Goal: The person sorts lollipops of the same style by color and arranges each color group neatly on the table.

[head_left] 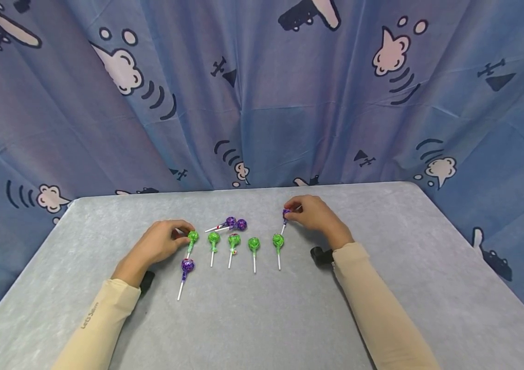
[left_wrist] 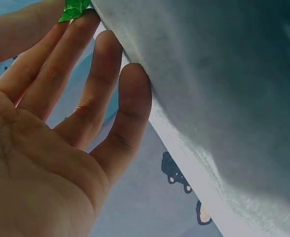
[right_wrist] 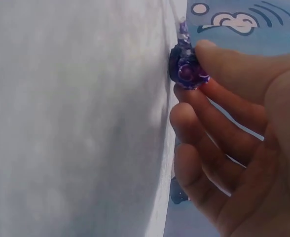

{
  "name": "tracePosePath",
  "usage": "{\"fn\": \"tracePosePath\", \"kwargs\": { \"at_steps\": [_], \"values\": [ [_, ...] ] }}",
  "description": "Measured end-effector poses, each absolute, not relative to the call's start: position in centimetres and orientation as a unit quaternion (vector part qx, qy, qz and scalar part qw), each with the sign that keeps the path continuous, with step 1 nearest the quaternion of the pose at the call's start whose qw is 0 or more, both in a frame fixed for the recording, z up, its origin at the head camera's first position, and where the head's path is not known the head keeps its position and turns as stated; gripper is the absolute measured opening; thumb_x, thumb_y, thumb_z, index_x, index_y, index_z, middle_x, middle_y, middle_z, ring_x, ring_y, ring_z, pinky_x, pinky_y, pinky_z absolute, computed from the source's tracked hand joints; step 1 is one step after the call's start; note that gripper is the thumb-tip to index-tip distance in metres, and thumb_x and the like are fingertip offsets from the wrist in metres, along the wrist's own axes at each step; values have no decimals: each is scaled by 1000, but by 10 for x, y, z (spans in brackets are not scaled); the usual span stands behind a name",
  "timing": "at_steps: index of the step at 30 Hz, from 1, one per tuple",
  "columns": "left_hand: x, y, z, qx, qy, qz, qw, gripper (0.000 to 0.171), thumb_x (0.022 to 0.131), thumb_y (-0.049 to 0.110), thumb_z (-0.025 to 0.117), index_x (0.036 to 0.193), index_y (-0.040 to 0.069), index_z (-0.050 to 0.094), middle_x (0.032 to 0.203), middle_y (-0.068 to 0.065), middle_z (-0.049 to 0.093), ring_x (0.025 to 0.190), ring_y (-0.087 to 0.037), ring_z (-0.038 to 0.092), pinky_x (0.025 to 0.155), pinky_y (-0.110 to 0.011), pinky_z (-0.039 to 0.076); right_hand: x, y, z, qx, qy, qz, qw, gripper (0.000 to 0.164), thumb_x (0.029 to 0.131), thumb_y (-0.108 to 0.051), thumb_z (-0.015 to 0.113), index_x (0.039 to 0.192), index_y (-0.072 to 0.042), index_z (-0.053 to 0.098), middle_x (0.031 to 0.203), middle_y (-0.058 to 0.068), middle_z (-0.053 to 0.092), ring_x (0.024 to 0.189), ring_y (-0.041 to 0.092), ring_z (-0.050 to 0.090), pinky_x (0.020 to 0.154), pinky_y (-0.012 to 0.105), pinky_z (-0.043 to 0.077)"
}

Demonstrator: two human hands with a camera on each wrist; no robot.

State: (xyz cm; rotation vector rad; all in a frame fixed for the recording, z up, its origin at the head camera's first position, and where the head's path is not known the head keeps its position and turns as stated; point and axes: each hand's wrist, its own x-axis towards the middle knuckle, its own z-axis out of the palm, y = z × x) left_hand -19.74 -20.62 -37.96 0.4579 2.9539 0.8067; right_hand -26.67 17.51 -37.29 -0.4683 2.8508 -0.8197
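Note:
At the left end of a row of green lollipops, my left hand (head_left: 162, 242) pinches the head of a green lollipop (head_left: 193, 236) between thumb and fingers. Its green wrapper (left_wrist: 75, 8) shows at the top of the left wrist view. Just below it lies a purple lollipop (head_left: 187, 265), stick toward me. My right hand (head_left: 313, 213) holds a purple lollipop (right_wrist: 187, 69) by its head with thumb and fingertips, above the rightmost green lollipop (head_left: 278, 241). The held one's stick points down toward that green head; whether they touch I cannot tell.
Between the hands lie more green lollipops (head_left: 234, 240), heads away from me. Behind them two purple lollipops (head_left: 241, 224) lie close together, sticks to the left. The grey table (head_left: 262, 324) ends at a patterned blue curtain (head_left: 271, 128).

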Motion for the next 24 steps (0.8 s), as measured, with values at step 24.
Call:
{"fn": "tracePosePath", "kwargs": {
  "at_steps": [24],
  "values": [
    [-199,-206,-381,147,954,259,24,21,92,13,69,113,14,73,107,-8,74,93,-21,67,81,-43,51,-271,186,-374,-192,936,-277,101,35,95,-13,66,129,-7,66,128,15,67,114,31,64,98,47,50]
  ]
}}
